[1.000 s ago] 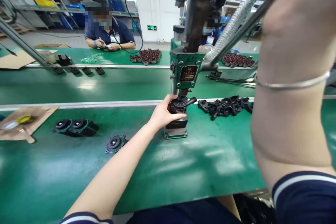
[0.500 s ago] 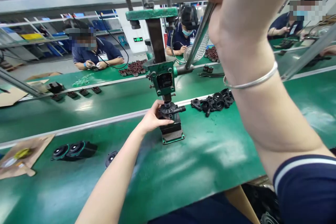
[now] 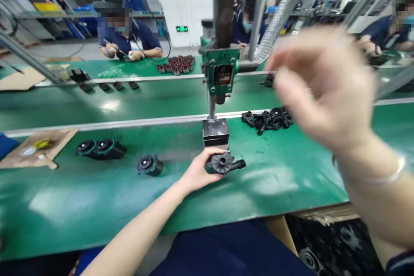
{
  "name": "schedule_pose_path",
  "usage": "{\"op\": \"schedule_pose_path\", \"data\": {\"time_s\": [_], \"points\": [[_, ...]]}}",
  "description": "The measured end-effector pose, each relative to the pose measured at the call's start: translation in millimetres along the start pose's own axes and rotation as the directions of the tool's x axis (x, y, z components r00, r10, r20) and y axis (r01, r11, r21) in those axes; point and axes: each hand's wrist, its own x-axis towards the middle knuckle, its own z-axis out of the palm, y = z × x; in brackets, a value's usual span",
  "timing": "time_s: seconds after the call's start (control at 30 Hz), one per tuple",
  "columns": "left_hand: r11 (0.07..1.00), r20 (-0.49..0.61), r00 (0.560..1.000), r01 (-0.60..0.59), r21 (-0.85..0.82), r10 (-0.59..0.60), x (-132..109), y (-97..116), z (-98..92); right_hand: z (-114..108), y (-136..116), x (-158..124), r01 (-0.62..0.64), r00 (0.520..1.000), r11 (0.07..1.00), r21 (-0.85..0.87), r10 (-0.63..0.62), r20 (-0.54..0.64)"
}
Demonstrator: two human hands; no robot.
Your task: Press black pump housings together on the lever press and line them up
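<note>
My left hand (image 3: 202, 170) grips a black round plastic pump housing (image 3: 222, 163) with a hole in its middle and a short spout pointing right. It holds the part just in front of the arbor press's base block (image 3: 215, 128). Above that block hangs the green press head (image 3: 223, 73), its ram raised, with a metal lever (image 3: 259, 17) standing upright. My right hand (image 3: 326, 88), smeared by motion, is in the air right of the press and off the lever. Its thumb and curled fingers look apart, with nothing visible between them.
Black pump housings (image 3: 270, 119) lie piled right of the press. Several black motor bodies (image 3: 149, 165) stand to the left, beyond them cardboard (image 3: 61, 140) with a yellow item. A box of black parts (image 3: 330, 241) sits below the table's front edge. People work across the line.
My left hand has drawn the pump housing off the press block toward me. The right hand has let go of the lever and come down. The camera view has shifted.
</note>
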Motion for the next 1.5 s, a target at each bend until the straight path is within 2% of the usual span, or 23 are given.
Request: {"op": "schedule_pose_path", "data": {"time_s": [0.03, 0.07, 0.1, 0.13, 0.23, 0.33, 0.4, 0.5, 0.73, 1.03, 1.2, 1.3, 1.4, 1.5], "points": [[0.999, 0.006, 0.999, 0.053, -0.002, -0.053, -11.2, -6.9, 11.4, 18.8, 3.4, -31.1, 0.101, 0.983, 0.994, -0.048, -0.092, 0.157], [0.995, -0.005, 0.995, 0.103, 0.009, -0.103, -19.2, -13.4, 21.4, 39.7, 7.2, -61.4, 0.157, 0.946, 0.987, -0.047, -0.136, 0.293], [0.989, -0.025, 0.99, 0.143, 0.028, -0.142, -24.0, -19.3, 29.6, 61.2, 10.6, -89.8, 0.147, 0.917, 0.988, -0.041, -0.121, 0.381], [0.985, -0.046, 0.986, 0.164, 0.047, -0.162, -26.2, -24.2, 35.4, 81.9, 12.6, -115.2, 0.124, 0.901, 0.992, -0.038, -0.097, 0.423], [0.984, -0.072, 0.988, 0.141, 0.11, -0.134, -24.3, -32.1, 39.4, 129.2, 7.0, -167.5, 0.076, 0.911, 0.995, -0.06, -0.045, 0.41], [0.988, -0.044, 0.993, 0.115, 0.104, -0.111, -21.6, -31.7, 32.8, 147.7, -8.0, -185.4, -0.007, 0.937, 0.995, -0.102, 0.042, 0.347], [0.99, -0.007, 0.992, 0.124, 0.072, -0.124, -21.7, -30.2, 29.0, 149.1, -14.5, -185.9, -0.042, 0.937, 0.995, -0.095, 0.073, 0.343], [0.985, 0.016, 0.986, 0.166, 0.046, -0.166, -23.7, -30.6, 29.3, 146.8, -16.1, -181.9, -0.028, 0.936, 0.999, -0.042, 0.041, 0.349], [0.975, -0.049, 0.976, 0.216, 0.055, -0.213, -29.6, -33.9, 42.8, 147.2, -18.6, -183.3, -0.038, 0.949, 0.999, -0.022, 0.043, 0.314], [0.978, -0.083, 0.976, 0.204, 0.049, -0.199, -30.8, -31.6, 42.7, 150.1, -27.8, -190.6, -0.124, 0.951, 0.991, -0.043, 0.131, 0.278], [0.969, -0.093, 0.97, 0.231, 0.089, -0.223, -29.9, -29.3, 47.0, 151.9, -23.7, -191.0, -0.056, 0.961, 0.997, -0.049, 0.067, 0.267], [0.964, -0.048, 0.972, 0.236, 0.125, -0.232, -32.1, -23.5, 49.0, 150.5, -20.3, -190.8, 0.016, 0.962, 0.998, -0.056, 0.0, 0.272], [0.959, 0.001, 0.991, 0.132, 0.251, -0.136, -40.5, -13.1, 33.7, 139.7, -1.4, -195.5, 0.035, 0.963, 0.994, -0.103, -0.006, 0.268], [0.866, -0.032, 0.999, 0.043, 0.498, -0.031, -57.2, 2.2, -12.4, 116.7, 53.3, -205.4, -0.059, 0.967, 0.968, -0.244, 0.116, 0.225]]}}
